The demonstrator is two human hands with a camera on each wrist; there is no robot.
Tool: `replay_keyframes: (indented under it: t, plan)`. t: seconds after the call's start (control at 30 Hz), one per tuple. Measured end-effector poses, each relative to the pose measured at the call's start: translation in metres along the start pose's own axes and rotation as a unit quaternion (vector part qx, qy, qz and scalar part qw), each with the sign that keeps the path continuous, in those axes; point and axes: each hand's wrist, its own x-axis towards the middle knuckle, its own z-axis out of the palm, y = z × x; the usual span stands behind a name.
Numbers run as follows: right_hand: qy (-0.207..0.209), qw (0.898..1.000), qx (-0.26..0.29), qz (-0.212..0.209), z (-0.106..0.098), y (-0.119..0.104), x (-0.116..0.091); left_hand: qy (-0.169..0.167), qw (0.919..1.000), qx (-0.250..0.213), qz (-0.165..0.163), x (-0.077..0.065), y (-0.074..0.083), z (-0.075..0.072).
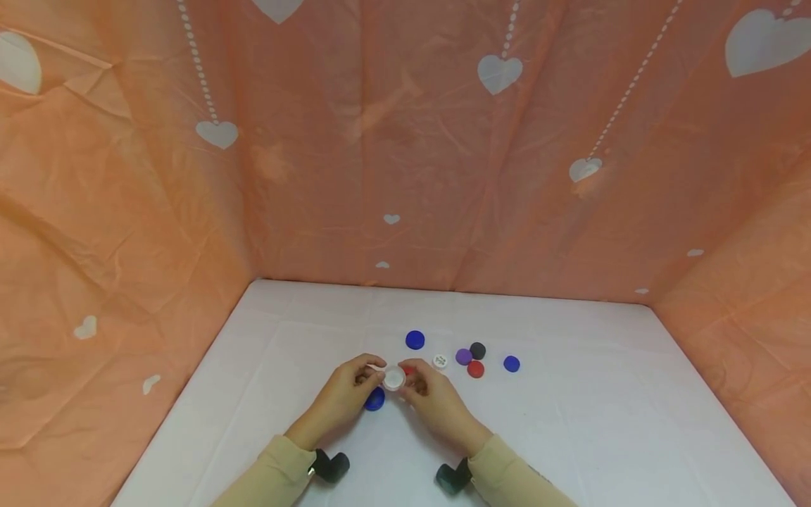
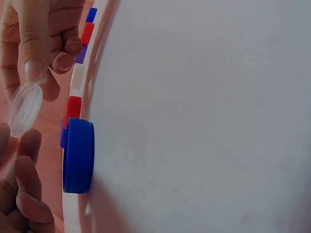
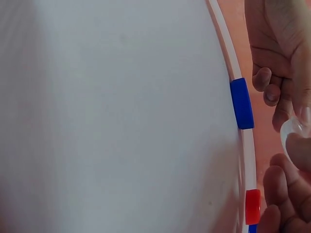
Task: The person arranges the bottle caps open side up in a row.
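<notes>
I had the left hand (image 1: 345, 391) and right hand (image 1: 438, 401) pinching opposite edges of the clear lid (image 1: 394, 379), equally near it, above the worktop (image 1: 570, 443).

Bare white tabletop (image 1: 608, 429) leaves wide passages at the lower right and left of the head view, bounded above by an orange curtain (image 1: 469, 246). At lower centre, the left hand (image 1: 345, 388), clear disc (image 1: 394, 378) and right hand (image 1: 438, 403) block the way. Right of them, clustered purple (image 1: 464, 357), black (image 1: 478, 351) and red caps (image 1: 476, 369) obstruct; a gap separates these from the rightmost blue cap (image 1: 512, 364).
</notes>
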Motion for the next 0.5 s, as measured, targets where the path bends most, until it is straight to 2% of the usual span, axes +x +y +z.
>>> replay_keyframes:
  t: [0.17,0.4,0.5]
  plan:
    - [-0.008,1.0,0.0,0.006,0.0002,0.0002,0.0006,-0.014,0.9998,0.014,-0.005,-0.0009,0.001,-0.0016]
    - [-0.026,0.999,-0.034,0.021,0.0001,0.0025,0.0025,-0.035,0.9945,0.097,0.018,-0.0047,-0.0028,-0.005]
    - [-0.039,0.998,-0.045,0.035,-0.001,0.004,0.0026,-0.047,0.9922,0.113,0.023,-0.0054,-0.0042,-0.0053]
